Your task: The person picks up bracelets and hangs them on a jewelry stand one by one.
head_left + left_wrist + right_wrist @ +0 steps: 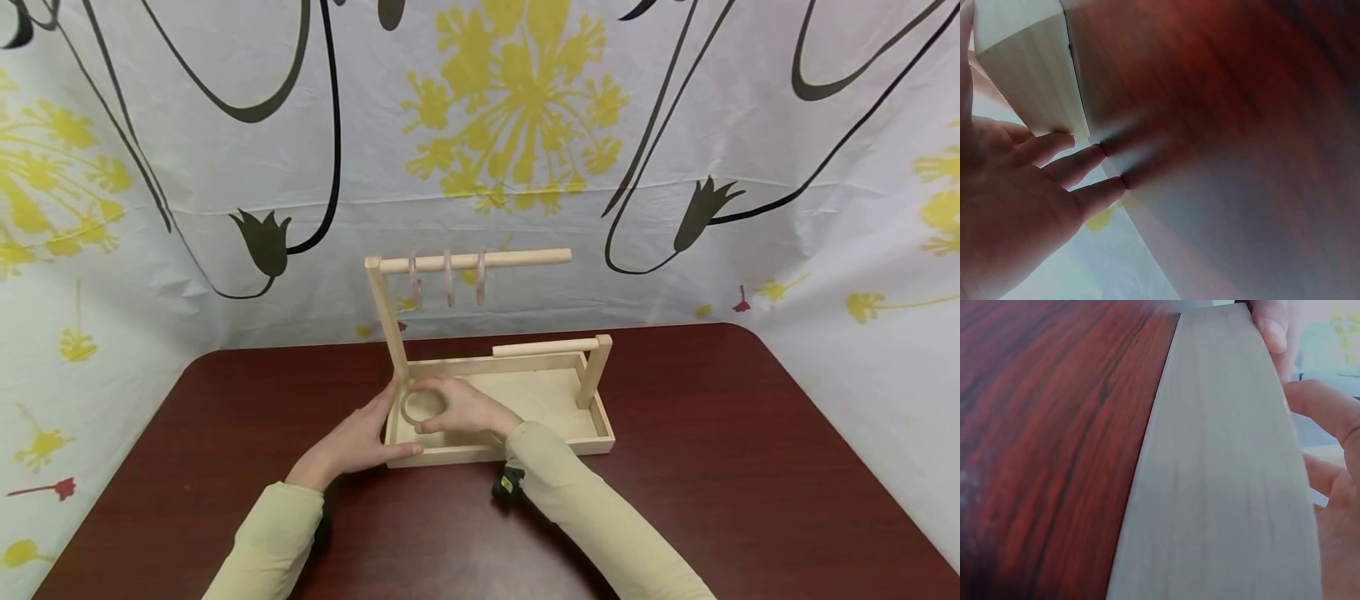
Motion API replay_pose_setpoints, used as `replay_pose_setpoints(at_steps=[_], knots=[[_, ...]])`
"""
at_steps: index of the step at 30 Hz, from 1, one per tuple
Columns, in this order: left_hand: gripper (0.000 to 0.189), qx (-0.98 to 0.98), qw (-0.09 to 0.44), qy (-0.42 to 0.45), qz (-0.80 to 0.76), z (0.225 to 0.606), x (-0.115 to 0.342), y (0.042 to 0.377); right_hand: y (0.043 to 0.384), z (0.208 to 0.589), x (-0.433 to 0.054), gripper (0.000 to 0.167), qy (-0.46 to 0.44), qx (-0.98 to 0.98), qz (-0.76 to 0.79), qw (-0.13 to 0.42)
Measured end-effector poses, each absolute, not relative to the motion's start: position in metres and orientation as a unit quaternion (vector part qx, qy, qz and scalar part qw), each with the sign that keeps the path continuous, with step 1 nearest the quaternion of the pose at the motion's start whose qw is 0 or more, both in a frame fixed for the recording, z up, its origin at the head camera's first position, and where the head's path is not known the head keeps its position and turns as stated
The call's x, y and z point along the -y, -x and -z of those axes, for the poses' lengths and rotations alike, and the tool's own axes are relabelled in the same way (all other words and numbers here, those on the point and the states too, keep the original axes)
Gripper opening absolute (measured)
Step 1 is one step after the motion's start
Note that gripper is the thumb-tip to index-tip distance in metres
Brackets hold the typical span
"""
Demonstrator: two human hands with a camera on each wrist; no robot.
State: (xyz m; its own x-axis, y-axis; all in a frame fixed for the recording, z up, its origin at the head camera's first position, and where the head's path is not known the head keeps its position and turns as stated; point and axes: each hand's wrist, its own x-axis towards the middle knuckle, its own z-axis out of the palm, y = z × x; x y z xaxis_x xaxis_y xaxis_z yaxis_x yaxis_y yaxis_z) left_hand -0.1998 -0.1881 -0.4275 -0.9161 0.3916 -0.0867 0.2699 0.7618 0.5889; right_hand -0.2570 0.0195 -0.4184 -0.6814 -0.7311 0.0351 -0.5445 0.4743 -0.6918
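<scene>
A pale wooden jewelry stand (495, 454) has a shallow tray base, a tall post with a bar at the left and a shorter bar at the right. Inside the tray's left end lies a round bangle (403, 408). My right hand (468, 408) pinches it, forefinger at its far side and thumb at its near side. My left hand (356, 437) steadies the tray's left end, thumb against the front wall. In the left wrist view its other fingers (1094, 194) are spread, tips on the table beside the wood. Three pinkish bangles (449, 279) hang from the tall bar.
The stand sits on a dark red-brown table (712, 467). Behind and at both sides hangs a white curtain (525, 225) with yellow and dark plant prints. The short bar (543, 347) reaches left over the tray's back wall.
</scene>
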Motion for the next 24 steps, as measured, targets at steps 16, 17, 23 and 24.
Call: replay_pose_setpoints(at_steps=[16, 17, 23, 24], knots=[[0.108, -0.928, 0.102, -0.178, -0.312, 0.429, 0.188, 0.201, 0.272, 0.425, -0.018, 0.069, 0.353, -0.843, 0.367, 0.173], [0.108, -0.928, 0.101, -0.179, -0.311, 0.430, 0.188, 0.201, 0.272, 0.425, -0.018, 0.069, 0.355, -0.843, 0.366, 0.173], [0.110, -0.926, 0.100, -0.180, -0.317, 0.431, 0.188, 0.202, 0.276, 0.428, -0.018, 0.072, 0.368, -0.841, 0.358, 0.169], [0.110, -0.925, 0.101, -0.180, -0.318, 0.431, 0.189, 0.202, 0.277, 0.428, -0.018, 0.073, 0.369, -0.840, 0.358, 0.173]])
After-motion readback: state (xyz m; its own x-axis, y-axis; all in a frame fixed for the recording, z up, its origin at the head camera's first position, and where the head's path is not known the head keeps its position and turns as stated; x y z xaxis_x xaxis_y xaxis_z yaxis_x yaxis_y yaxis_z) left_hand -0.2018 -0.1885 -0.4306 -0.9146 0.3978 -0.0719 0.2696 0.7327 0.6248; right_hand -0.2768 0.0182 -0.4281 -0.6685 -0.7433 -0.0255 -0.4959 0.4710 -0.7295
